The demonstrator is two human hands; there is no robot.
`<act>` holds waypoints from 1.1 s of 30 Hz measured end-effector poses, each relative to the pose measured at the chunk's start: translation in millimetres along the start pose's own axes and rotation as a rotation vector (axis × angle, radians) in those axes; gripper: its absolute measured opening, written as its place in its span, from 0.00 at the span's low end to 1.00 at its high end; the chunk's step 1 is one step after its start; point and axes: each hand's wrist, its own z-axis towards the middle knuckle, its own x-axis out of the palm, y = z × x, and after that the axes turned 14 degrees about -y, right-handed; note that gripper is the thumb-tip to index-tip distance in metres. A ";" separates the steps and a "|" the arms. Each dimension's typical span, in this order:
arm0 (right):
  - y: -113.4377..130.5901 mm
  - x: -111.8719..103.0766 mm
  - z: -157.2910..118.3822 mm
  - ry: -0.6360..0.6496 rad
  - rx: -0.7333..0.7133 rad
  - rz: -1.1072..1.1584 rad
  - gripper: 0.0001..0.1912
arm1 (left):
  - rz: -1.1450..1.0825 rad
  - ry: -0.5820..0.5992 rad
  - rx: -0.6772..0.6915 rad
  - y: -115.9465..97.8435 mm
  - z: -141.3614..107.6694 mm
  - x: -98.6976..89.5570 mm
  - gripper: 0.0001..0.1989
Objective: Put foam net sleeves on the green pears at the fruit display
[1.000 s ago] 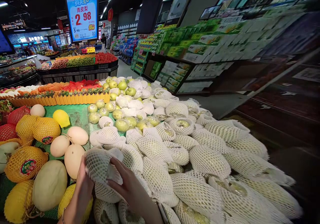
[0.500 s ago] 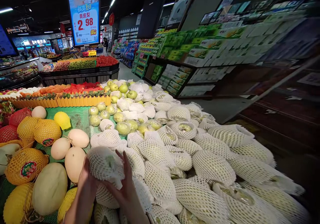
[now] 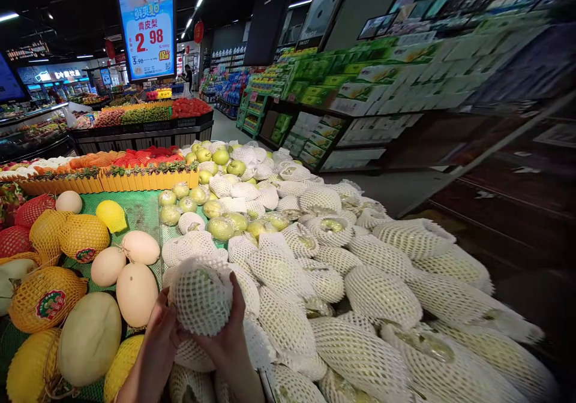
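Observation:
Between my two hands is a round, pale green fruit [image 3: 201, 298] in a white foam net; its exact kind is hidden by the net. My left hand [image 3: 158, 331] is closed against its left and lower side, thumb pressed to the net. My right hand [image 3: 228, 343] curls round the right and lower side, a finger reaching up along the edge. Directly beneath lies another foam-netted fruit [image 3: 193, 356]. The held fruit is above the near end of a pile of long netted melons [image 3: 288, 325].
Bare cream melons [image 3: 137, 295], a large pale melon [image 3: 90, 338] and yellow-netted melons [image 3: 48, 301] lie on green matting to the left. Green fruits [image 3: 220, 228] in clear wrap sit farther back. Orange edging [image 3: 148, 181] borders the matting; stacked cartons [image 3: 360, 91] stand behind at right.
The fruit has been turned and shifted slightly right, showing a smoother netted side. My right hand's fingers, spread apart before, have closed round it.

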 end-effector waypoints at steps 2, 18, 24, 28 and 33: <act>-2.7 -2.9 1.5 -0.020 0.011 0.040 0.59 | 0.113 0.033 0.097 4.8 3.7 -6.7 0.24; 44.6 -23.0 14.0 0.164 -0.288 -0.109 0.25 | 0.302 -0.060 0.505 10.9 2.2 -17.6 0.43; 54.3 -22.6 31.1 0.065 -0.578 -0.121 0.14 | 0.128 -0.194 0.403 5.3 -2.5 -4.2 0.47; 59.3 -16.9 34.0 0.065 -0.658 -0.033 0.11 | 0.086 -0.278 0.420 7.5 -3.2 -2.7 0.50; 62.2 -20.3 29.0 0.305 -0.699 0.077 0.10 | 0.025 -0.460 0.355 5.7 -0.6 -6.4 0.56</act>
